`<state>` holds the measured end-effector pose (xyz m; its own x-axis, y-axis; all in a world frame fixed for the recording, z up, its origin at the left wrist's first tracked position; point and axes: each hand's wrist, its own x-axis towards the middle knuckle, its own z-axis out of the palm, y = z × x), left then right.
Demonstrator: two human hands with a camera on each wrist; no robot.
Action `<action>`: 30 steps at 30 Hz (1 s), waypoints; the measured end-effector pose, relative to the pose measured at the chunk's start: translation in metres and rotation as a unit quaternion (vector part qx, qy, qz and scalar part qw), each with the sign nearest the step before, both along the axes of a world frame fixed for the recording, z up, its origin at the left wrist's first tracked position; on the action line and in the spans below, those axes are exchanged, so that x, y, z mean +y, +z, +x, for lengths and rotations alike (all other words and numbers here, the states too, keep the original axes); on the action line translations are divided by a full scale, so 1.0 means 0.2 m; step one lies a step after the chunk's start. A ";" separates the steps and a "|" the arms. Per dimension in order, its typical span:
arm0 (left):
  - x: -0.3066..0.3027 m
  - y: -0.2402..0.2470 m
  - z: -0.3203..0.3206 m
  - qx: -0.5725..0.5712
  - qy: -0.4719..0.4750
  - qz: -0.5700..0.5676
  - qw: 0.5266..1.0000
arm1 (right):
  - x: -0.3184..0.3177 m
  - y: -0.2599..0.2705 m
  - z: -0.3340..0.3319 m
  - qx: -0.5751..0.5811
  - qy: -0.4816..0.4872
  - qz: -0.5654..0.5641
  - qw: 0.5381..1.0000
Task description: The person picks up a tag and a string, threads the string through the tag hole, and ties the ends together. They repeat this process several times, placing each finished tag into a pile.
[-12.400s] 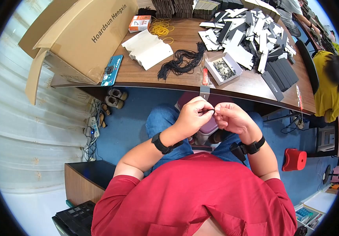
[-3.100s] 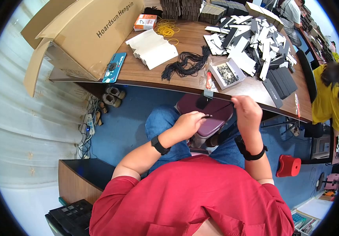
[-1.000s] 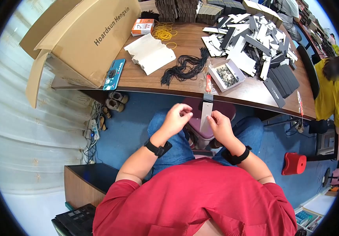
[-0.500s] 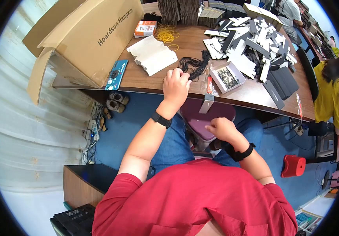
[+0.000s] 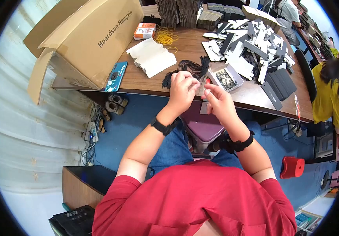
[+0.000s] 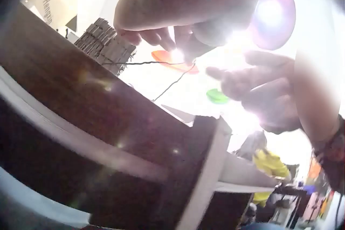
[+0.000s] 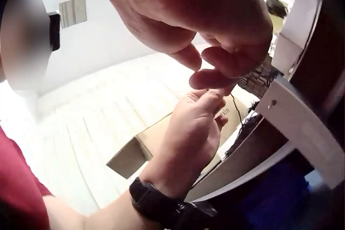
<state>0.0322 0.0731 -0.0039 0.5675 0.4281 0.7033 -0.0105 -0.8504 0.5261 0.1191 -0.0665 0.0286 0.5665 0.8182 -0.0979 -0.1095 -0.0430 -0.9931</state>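
Observation:
My left hand [image 5: 183, 90] is raised over the table's front edge, pinching a thin black cord [image 6: 143, 63]. In the left wrist view the cord runs out from its fingertips in two strands. My right hand [image 5: 219, 101] is close beside it, thumb and index finger held apart and pointing at the left fingertips. Behind the hands a bundle of black cords [image 5: 196, 67] lies on the table [image 5: 138, 84]. A pale strip with a small hole [image 7: 296, 127] juts out from the table edge below the hands, mostly covered by the right hand in the head view.
Right of the cords stands a small open box [image 5: 236, 80] of small black pieces. Beyond it are a heap of black and white strips [image 5: 252, 43] and a dark stack [image 5: 281, 80]. A large carton [image 5: 98, 43] stands left. A purple stool [image 5: 203, 126] sits below.
The left hand went from near the strip to the cord bundle, then came back slightly right with a cord. The right hand let go of the strip and rose toward the left hand.

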 end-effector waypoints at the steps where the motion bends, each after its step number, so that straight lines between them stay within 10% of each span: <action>1: -0.01 0.00 -0.02 -0.002 -0.020 -0.022 1.000 | 0.01 -0.04 0.02 0.020 0.001 0.012 1.000; 5: -0.02 -0.01 -0.08 0.013 -0.074 -0.077 0.994 | 0.06 -0.11 0.00 -0.368 -0.044 0.046 0.928; 8: 0.00 -0.06 -0.07 0.007 -0.110 -0.107 0.988 | 0.09 -0.16 0.04 -0.433 -0.066 0.061 0.897; 16: 0.08 0.01 -0.16 0.086 -0.071 0.087 0.990 | -0.06 -0.01 0.18 -0.154 -0.030 0.078 0.985; 19: 0.15 0.02 -0.22 0.064 -0.131 -0.139 0.979 | -0.15 0.04 0.26 -0.101 -0.073 0.087 0.988; 21: 0.10 0.03 -0.23 -0.040 -0.182 -0.422 0.887 | -0.22 0.06 0.27 -0.097 -0.064 0.062 0.991; 25: 0.04 0.04 -0.23 -0.186 -0.331 -0.546 0.747 | -0.34 0.05 0.19 0.001 -0.002 -0.003 1.000; 29: -0.19 0.13 -0.23 0.169 -0.367 -0.536 0.741 | -0.34 -0.01 0.09 -0.015 -0.036 -0.001 0.999; 30: -0.25 0.09 -0.20 0.233 -0.365 -0.596 0.676 | -0.33 -0.02 0.06 -0.090 -0.053 -0.023 0.994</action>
